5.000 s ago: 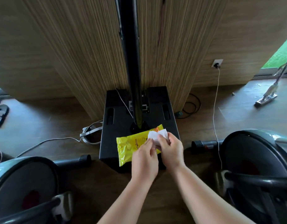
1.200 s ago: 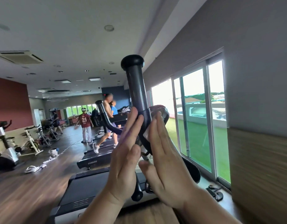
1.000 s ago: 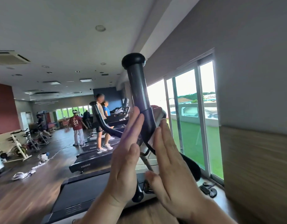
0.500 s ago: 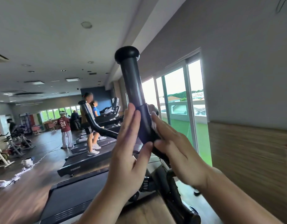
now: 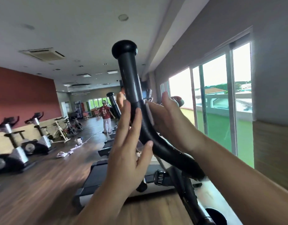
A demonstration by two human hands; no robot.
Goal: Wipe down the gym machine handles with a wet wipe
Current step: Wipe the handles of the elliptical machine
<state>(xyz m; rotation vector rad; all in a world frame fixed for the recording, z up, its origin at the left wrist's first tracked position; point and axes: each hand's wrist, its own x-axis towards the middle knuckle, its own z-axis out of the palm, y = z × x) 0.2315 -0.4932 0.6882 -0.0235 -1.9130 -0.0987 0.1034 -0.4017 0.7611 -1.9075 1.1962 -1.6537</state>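
The black handle (image 5: 131,88) stands between both flat hands — left hand (image 5: 125,153) touches it, right hand (image 5: 170,122) presses the wet wipe (image 5: 150,116) (white edge visible) against it.

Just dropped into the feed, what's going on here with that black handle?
A person is wiping an upright black machine handle in a gym. The right hand presses a white wet wipe against the handle's right side, where the bar begins to curve. The left hand lies against the opposite side with its fingers straight. The upper shaft and its top knob are bare, with neither hand on them.
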